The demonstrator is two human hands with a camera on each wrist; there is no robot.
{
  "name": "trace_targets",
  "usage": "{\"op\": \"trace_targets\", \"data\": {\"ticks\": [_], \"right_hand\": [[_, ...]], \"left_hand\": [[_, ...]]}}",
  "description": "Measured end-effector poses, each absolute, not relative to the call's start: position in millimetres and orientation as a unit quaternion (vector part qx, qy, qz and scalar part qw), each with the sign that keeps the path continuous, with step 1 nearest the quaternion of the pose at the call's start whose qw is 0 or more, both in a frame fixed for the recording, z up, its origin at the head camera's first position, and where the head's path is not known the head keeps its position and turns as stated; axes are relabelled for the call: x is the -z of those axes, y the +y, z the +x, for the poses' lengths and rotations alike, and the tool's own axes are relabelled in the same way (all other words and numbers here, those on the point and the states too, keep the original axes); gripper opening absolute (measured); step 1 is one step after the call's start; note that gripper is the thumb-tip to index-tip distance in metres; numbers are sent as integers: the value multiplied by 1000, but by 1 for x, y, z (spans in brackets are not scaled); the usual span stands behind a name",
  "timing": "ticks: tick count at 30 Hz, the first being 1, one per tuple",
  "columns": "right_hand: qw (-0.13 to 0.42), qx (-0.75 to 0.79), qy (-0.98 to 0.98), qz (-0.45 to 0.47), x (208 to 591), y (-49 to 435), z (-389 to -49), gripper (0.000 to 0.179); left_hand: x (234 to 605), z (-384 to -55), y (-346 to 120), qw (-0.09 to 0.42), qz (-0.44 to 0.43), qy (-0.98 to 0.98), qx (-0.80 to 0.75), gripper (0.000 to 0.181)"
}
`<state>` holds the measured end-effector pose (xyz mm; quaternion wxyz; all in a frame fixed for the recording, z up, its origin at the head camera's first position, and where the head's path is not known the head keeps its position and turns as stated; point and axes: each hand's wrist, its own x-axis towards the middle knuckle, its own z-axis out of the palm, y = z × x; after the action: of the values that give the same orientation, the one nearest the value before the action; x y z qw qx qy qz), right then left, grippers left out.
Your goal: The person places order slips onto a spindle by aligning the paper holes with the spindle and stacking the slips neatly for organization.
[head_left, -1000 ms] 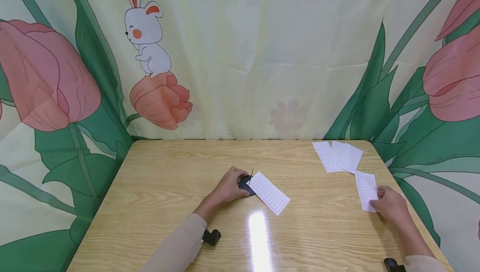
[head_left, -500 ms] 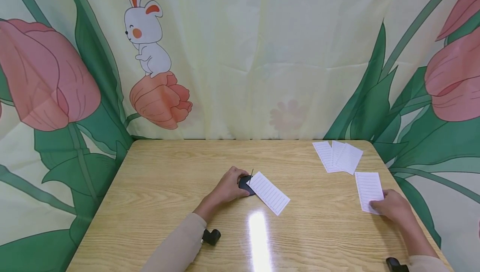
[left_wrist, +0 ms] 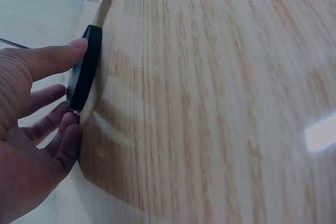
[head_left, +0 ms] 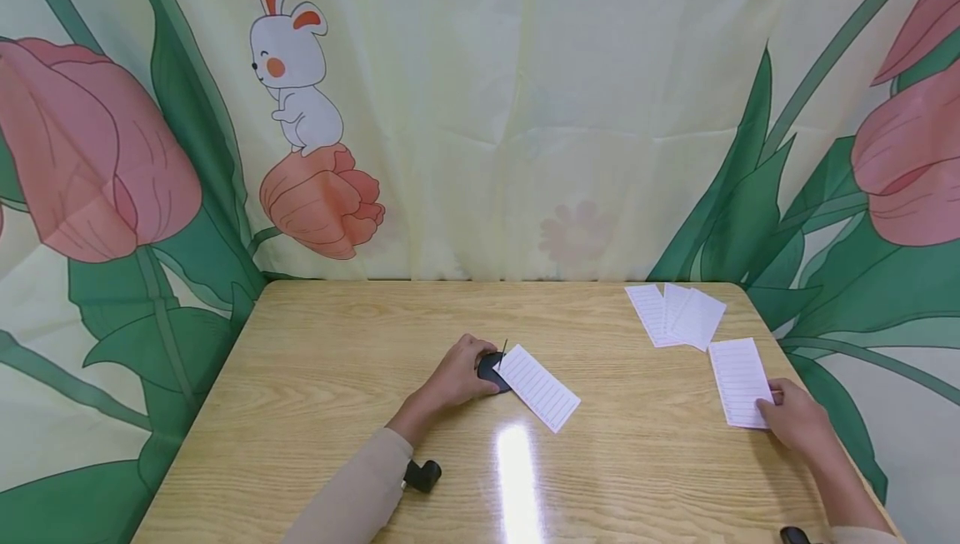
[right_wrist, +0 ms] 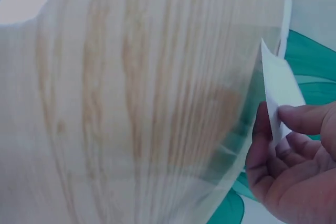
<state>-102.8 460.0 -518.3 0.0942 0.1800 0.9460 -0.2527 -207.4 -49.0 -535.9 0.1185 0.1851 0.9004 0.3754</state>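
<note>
My left hand point(head_left: 453, 373) grips the round black base point(head_left: 489, 371) of a paper spike on the table, thumb on the near side and fingers behind. A thin rod rises from that base. One corner of a lined paper slip point(head_left: 538, 387) lies over the base at the rod; the rest slants toward the near right. At the right side, my right hand point(head_left: 797, 417) pinches another lined slip point(head_left: 738, 381) by its near right corner. The right wrist view shows this slip point(right_wrist: 281, 85) between thumb and fingers, tilted up above the tabletop.
Several slips point(head_left: 696, 317) lie overlapped at the far right corner of the wooden table point(head_left: 337, 344). A curtain point(head_left: 465, 111) printed with tulips and a rabbit hangs behind the table. Light glares off the tabletop's near middle.
The slip in my right hand has turned more face-on to the head view, and that hand has shifted slightly right. My left hand, the spike and the slip on it stay put.
</note>
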Motion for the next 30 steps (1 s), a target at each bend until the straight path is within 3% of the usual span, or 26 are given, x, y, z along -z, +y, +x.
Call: {"op": "trace_targets", "data": {"ticks": [13, 20, 30], "right_hand": [[-15, 258, 957, 135, 500, 452, -103, 46], [-39, 279, 953, 111, 493, 440, -106, 49], [-52, 310, 948, 57, 475, 422, -114, 48]], "left_hand": [[524, -207, -55, 118, 187, 900, -377, 67], [511, -208, -65, 122, 176, 893, -395, 65], [489, -211, -72, 75, 182, 895, -401, 60]]}}
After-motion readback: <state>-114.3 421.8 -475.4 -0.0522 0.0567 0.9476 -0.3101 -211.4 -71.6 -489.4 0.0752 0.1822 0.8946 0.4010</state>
